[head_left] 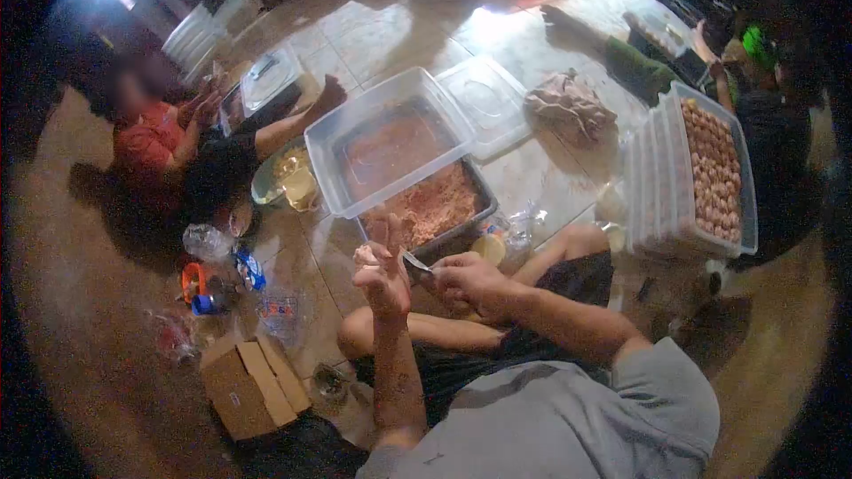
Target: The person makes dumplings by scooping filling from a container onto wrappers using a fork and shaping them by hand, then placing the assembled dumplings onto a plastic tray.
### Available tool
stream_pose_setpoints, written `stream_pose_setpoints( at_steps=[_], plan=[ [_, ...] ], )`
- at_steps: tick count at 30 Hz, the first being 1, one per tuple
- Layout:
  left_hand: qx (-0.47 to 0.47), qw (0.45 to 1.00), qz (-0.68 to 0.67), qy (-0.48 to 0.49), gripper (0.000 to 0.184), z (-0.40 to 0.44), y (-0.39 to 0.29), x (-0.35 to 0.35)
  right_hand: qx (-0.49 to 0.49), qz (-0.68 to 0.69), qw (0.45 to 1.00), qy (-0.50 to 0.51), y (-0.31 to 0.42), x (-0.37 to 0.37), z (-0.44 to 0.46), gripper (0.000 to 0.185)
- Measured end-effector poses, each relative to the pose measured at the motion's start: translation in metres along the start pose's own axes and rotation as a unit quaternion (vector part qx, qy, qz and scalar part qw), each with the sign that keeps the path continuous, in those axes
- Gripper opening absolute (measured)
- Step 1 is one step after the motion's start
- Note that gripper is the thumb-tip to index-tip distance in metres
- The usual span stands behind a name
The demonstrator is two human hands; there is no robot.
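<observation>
My left hand (382, 277) is raised in front of the tub of meat, fingers partly curled. Something small and pale seems to sit in it, too blurred to name. My right hand (469, 284) grips what looks like a metal spoon (416, 263), its head close to the left palm. Just beyond both hands, a dark tub (487, 199) contains pinkish minced filling (439, 208). A clear plastic box (321, 160) rests tilted across the tub's far part, and filling shows through its bottom.
Stacked trays (661, 186) of round pieces stand at right, beside a person (777, 124). Another person (151, 146) sits at left. A clear lid (484, 106) and crumpled cloth (568, 106) lie beyond the tub. A cardboard box (253, 386) and plastic packets (280, 312) are at lower left.
</observation>
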State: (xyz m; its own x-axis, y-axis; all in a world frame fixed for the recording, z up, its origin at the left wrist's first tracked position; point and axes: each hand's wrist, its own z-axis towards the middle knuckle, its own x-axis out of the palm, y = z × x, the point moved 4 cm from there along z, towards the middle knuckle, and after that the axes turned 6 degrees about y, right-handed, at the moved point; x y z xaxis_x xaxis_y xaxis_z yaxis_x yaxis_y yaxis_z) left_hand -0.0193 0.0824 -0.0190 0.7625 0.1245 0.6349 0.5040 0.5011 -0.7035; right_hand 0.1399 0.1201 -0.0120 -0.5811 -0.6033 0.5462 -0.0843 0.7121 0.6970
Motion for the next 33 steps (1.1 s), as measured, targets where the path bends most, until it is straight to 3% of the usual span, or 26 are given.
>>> stream_pose_setpoints(
  at_steps=[1, 3, 5, 8, 9, 10, 11, 12, 13, 15, 17, 18, 20, 22, 25, 26, 29, 30, 31, 32, 33],
  plan=[
    [0.004, 1.000, -0.002, 0.004, 0.064, 0.000, -0.002, 0.005, -0.003, 0.008, 1.000, -0.004, 0.000, -0.003, 0.000, 0.021],
    [0.017, 0.998, -0.006, -0.059, 0.066, -0.001, -0.003, -0.001, 0.020, 0.250, 0.967, 0.037, -0.002, -0.007, 0.002, 0.019],
    [0.024, 0.997, -0.005, -0.079, 0.064, -0.003, -0.004, -0.011, 0.042, 0.308, 0.948, 0.065, -0.003, -0.015, 0.004, 0.016],
    [0.045, 0.994, 0.055, -0.085, 0.053, -0.008, -0.003, -0.031, -0.086, 0.057, 0.994, -0.034, 0.002, -0.047, 0.012, 0.012],
    [0.054, 0.991, 0.080, -0.091, 0.048, -0.011, -0.006, -0.033, -0.082, 0.051, 0.995, -0.036, -0.005, -0.059, 0.024, 0.012],
    [0.062, 0.988, 0.106, -0.097, 0.044, -0.013, -0.008, -0.035, -0.222, -0.258, 0.924, -0.174, 0.003, -0.077, 0.026, 0.013],
    [0.012, 0.956, 0.266, -0.121, 0.035, -0.015, -0.013, -0.035, -0.333, -0.533, 0.724, -0.284, 0.006, -0.085, 0.027, 0.014],
    [-0.040, 0.897, 0.418, -0.140, 0.027, -0.017, -0.016, -0.031, -0.304, -0.534, 0.733, -0.290, -0.004, -0.110, 0.040, 0.022],
    [-0.038, 0.899, 0.411, -0.145, 0.027, -0.019, -0.017, -0.025, -0.303, -0.541, 0.730, -0.288, 0.000, -0.115, 0.030, 0.022],
    [-0.037, 0.948, 0.298, -0.106, 0.026, -0.018, -0.019, -0.017, -0.145, -0.549, 0.762, -0.311, -0.001, -0.130, 0.015, 0.022],
    [-0.048, 0.984, 0.153, -0.082, 0.026, -0.017, -0.016, -0.017, -0.103, -0.584, 0.744, -0.309, 0.000, -0.134, 0.001, 0.023],
    [-0.030, 0.929, 0.368, 0.032, 0.026, -0.009, -0.019, -0.018, -0.136, -0.560, 0.764, -0.292, 0.002, -0.129, -0.006, 0.024],
    [-0.034, 0.930, 0.363, 0.040, 0.030, -0.016, -0.010, -0.021, -0.175, -0.540, 0.780, -0.262, 0.011, -0.117, -0.012, 0.025],
    [0.003, 0.912, 0.406, 0.051, 0.033, -0.006, -0.004, -0.015, -0.174, -0.391, 0.890, -0.160, 0.003, -0.102, -0.013, 0.022],
    [-0.025, 0.959, 0.284, 0.000, 0.038, -0.005, 0.013, 0.002, -0.262, -0.293, 0.917, -0.065, -0.009, -0.075, -0.008, 0.030],
    [-0.039, 0.955, 0.293, 0.001, 0.038, -0.005, 0.015, 0.005, -0.260, -0.299, 0.916, -0.059, -0.007, -0.071, -0.005, 0.030],
    [-0.099, 0.902, 0.419, 0.038, 0.038, -0.007, 0.005, 0.019, -0.304, -0.534, 0.788, -0.048, 0.001, -0.040, -0.013, 0.029],
    [-0.106, 0.878, 0.466, 0.042, 0.038, -0.007, 0.002, 0.021, -0.336, -0.554, 0.759, -0.061, 0.006, -0.041, -0.015, 0.028],
    [-0.100, 0.853, 0.511, 0.042, 0.037, -0.007, -0.001, 0.019, -0.337, -0.553, 0.760, -0.059, 0.005, -0.042, -0.015, 0.028],
    [-0.002, 0.823, 0.568, 0.010, 0.045, -0.013, 0.011, -0.003, -0.346, -0.539, 0.761, -0.101, 0.006, -0.046, -0.016, 0.027],
    [-0.002, 0.822, 0.570, 0.009, 0.045, -0.011, 0.004, 0.003, -0.354, -0.523, 0.762, -0.145, 0.006, -0.050, -0.018, 0.027]
  ],
)
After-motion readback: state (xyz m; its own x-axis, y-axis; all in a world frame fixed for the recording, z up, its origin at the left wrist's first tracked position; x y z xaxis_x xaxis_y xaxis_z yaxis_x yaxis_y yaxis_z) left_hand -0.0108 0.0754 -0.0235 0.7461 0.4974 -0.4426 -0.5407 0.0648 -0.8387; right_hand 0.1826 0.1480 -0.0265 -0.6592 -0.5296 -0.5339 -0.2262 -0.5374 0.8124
